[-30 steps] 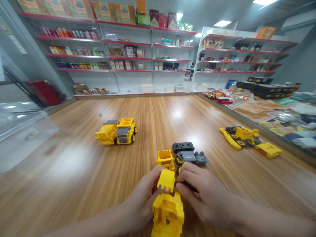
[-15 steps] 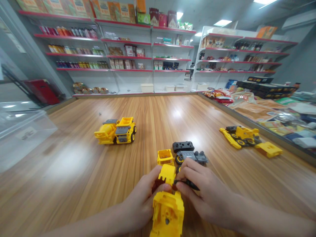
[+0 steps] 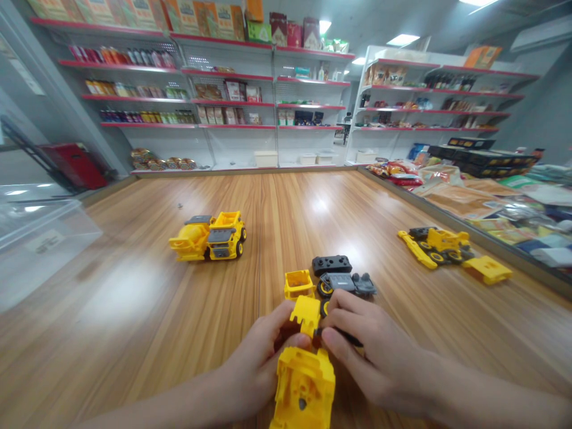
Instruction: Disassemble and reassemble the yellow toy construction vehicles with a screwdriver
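Low in the head view, my left hand (image 3: 268, 348) is closed on a small yellow toy truck part (image 3: 307, 311) with a notched edge. My right hand (image 3: 364, 339) pinches a slim black piece (image 3: 348, 337) against the side of that part; the fingers hide most of the piece, so its kind is unclear. A larger hollow yellow truck body (image 3: 304, 387) lies just below, nearest to me; whether my left hand touches it is unclear. Just beyond my hands are a yellow open box part (image 3: 299, 284), a grey wheeled chassis (image 3: 344, 283) and a black base plate (image 3: 331, 264).
Two yellow toy trucks (image 3: 209, 236) stand side by side at left on the wooden table (image 3: 187, 322). More yellow truck parts (image 3: 447, 244) lie at right. A clear plastic bin (image 3: 44, 238) is at the left edge, packaged goods (image 3: 469, 196) beyond the right edge, and stocked shelves (image 3: 232, 104) behind.
The small yellow part has turned and shifted slightly to the right in my fingers. My right hand has moved slightly, and less of the black piece shows. The other toys have stayed put.
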`<state>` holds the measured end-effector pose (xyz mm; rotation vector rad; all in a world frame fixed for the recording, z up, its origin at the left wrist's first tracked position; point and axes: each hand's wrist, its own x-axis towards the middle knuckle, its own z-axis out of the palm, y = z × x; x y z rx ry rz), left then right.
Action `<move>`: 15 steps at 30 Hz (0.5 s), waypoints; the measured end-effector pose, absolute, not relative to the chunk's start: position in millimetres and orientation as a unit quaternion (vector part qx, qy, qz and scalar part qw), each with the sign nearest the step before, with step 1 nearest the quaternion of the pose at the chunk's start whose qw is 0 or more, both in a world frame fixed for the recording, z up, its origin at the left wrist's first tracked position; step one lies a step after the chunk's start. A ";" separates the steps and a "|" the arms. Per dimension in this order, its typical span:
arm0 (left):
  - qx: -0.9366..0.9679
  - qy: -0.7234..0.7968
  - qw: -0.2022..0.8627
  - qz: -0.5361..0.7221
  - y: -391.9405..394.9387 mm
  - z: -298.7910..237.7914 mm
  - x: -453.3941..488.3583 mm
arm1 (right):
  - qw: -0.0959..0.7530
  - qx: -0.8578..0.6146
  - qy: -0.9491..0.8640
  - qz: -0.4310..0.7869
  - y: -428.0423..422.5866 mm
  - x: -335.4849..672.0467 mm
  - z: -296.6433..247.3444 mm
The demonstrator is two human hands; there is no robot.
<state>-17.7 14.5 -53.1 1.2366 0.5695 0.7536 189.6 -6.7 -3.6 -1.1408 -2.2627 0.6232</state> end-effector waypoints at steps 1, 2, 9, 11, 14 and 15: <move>0.560 0.254 0.712 0.340 14.4 -52.2 -17.4 | 0.258 -0.424 -0.837 0.231 -6.5 189.5 -3.7; 0.561 0.252 0.712 0.340 14.3 -51.4 -17.2 | 0.257 -0.427 -0.835 0.231 -6.2 189.4 -3.7; 0.555 0.257 0.722 0.323 13.3 -48.3 -19.3 | 0.292 -0.424 -0.822 0.245 -4.6 189.6 3.4; 0.562 0.255 0.717 0.323 13.1 -47.1 -19.6 | 0.294 -0.431 -0.817 0.245 -4.9 189.4 5.8; 0.567 0.253 0.710 0.333 12.9 -45.3 -18.9 | 0.272 -0.436 -0.817 0.262 -5.6 188.7 5.5; 0.567 0.253 0.708 0.335 12.9 -45.0 -18.7 | 0.260 -0.434 -0.820 0.267 -5.8 188.5 4.5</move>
